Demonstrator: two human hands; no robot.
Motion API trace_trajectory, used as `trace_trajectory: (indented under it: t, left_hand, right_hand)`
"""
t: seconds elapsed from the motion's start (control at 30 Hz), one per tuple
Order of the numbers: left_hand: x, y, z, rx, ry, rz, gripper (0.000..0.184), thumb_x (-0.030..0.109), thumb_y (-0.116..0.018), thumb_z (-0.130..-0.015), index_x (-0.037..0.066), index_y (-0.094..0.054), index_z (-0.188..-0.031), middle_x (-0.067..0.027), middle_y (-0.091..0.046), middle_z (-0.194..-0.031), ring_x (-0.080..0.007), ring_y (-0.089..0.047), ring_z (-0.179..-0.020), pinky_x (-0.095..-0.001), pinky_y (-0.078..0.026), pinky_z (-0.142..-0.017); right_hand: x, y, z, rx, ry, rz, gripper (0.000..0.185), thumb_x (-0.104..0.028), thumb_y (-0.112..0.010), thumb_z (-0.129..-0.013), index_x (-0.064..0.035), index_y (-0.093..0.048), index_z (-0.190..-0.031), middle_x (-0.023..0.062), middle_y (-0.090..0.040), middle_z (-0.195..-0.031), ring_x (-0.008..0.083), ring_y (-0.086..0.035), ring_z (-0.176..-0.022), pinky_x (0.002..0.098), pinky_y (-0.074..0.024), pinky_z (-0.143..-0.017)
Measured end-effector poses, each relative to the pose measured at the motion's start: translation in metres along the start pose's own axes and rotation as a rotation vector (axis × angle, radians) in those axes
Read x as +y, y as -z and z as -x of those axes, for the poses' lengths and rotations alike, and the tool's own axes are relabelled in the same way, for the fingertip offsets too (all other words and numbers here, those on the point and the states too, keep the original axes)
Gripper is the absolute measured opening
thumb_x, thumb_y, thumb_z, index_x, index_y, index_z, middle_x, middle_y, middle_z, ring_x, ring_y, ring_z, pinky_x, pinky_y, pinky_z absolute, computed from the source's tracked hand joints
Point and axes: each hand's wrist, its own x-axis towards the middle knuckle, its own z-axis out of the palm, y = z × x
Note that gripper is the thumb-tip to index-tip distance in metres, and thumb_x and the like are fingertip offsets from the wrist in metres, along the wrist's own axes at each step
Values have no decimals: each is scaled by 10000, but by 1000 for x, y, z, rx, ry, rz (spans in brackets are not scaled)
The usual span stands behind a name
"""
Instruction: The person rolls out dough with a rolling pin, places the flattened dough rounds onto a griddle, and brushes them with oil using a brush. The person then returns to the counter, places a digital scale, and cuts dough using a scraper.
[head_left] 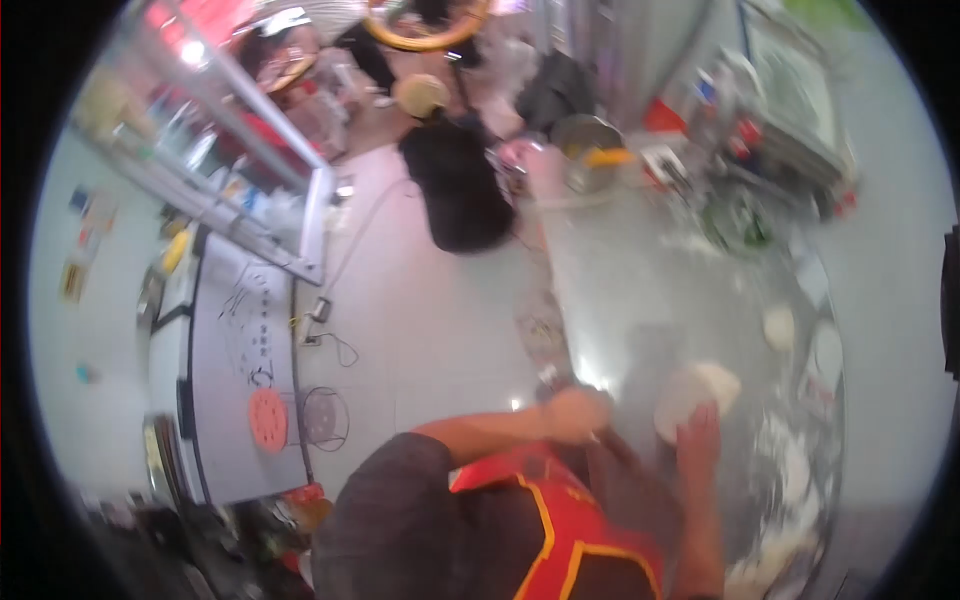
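Observation:
My right hand (699, 430) rests on a pale, flattened piece of dough (715, 382) on the metal worktop (620, 290); its fingers look stretched out over the near part of the dough. At the worktop's left edge, in front of the red apron (520, 465), is my left hand (582, 413). It is blurred and its fingers do not show clearly, so whether it holds anything cannot be made out. White flour (790, 470) is scattered to the right of my right hand. A smaller pale lump (778, 327), perhaps dough, lies farther back on the worktop.
A large metal pot (586, 150) and a green-filled clear bowl (737, 222) stand toward the worktop's far end. A black-covered seat or stand (460, 195) is on the floor ahead. Left are a white chest-like cabinet (235, 390), a stool with an orange-red top (267, 420) and floor cables (320, 312).

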Motion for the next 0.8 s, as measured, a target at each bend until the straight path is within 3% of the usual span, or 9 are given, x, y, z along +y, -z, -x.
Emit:
trace_trajectory:
  t: [0.13,0.17,0.3,0.43,0.53,0.57,0.67,0.7,0.8]
  left_hand:
    - [2,2,-4,34,-42,14,177,105,-618,-688,53,-617,-858,-145,-609,-892,-332,-612,-867,-430,-512,-727]
    - [4,7,-6,-17,-51,3,212,101,-625,-674,61,-602,-880,-127,-602,-870,-319,-608,-860,-430,-504,-720]
    - [6,-1,-10,71,-164,26,292,95,-623,-663,79,-571,-949,-104,-589,-882,-307,-601,-864,-421,-499,-711]
    - [5,-3,-14,89,-219,-11,275,91,-630,-651,70,-557,-915,-95,-569,-841,-293,-595,-830,-400,-495,-687]
    - [5,3,-25,156,-295,-46,275,82,-626,-663,73,-567,-931,-97,-566,-835,-296,-589,-802,-401,-491,-663]
    - [1,0,-28,58,-245,-10,342,138,-651,-705,78,-584,-1035,-109,-602,-923,-340,-585,-892,-441,-469,-744]
    - [7,1,-48,157,-259,-76,311,153,-663,-694,75,-582,-984,-92,-588,-907,-347,-562,-920,-467,-433,-787]
    - [5,-4,-52,104,-193,-88,441,195,-674,-726,65,-562,-1133,-123,-577,-1121,-356,-502,-1123,-491,-376,-942]
    - [21,-38,-69,285,-33,-148,576,219,-658,-807,45,-468,-1322,-156,-494,-1319,-340,-413,-1277,-529,-269,-1069]
  right_hand:
    - [37,-17,12,168,-488,-131,556,-166,-548,-828,-42,-423,-1355,199,-483,-1336,376,-462,-1205,456,-369,-1018]
    - [39,-8,6,264,-644,-420,553,-181,-577,-811,-53,-436,-1330,197,-506,-1291,374,-483,-1183,438,-387,-1000]
    - [70,-23,-11,373,-1095,-646,534,-197,-676,-745,-35,-515,-1227,192,-609,-1088,360,-597,-1026,440,-461,-874]
    - [66,-14,16,159,-1000,-781,322,-225,-707,-710,9,-671,-928,180,-677,-870,337,-654,-830,417,-500,-745]
    - [43,5,78,-57,-1109,-979,360,-246,-702,-751,1,-655,-1009,173,-679,-904,322,-655,-837,423,-497,-745]
    - [36,14,102,-46,-1059,-793,369,-239,-691,-778,-7,-638,-1060,172,-669,-966,327,-641,-887,437,-485,-790]
    - [1,25,173,137,-744,-282,425,-227,-636,-850,-20,-556,-1213,178,-593,-1175,343,-558,-1084,497,-405,-937]
    - [-6,27,188,217,-609,-120,449,-225,-614,-873,-23,-523,-1263,181,-561,-1248,349,-524,-1158,519,-372,-987]
    - [-21,28,192,62,-759,27,511,-235,-546,-912,-6,-424,-1352,181,-428,-1400,358,-367,-1317,571,-218,-1084]
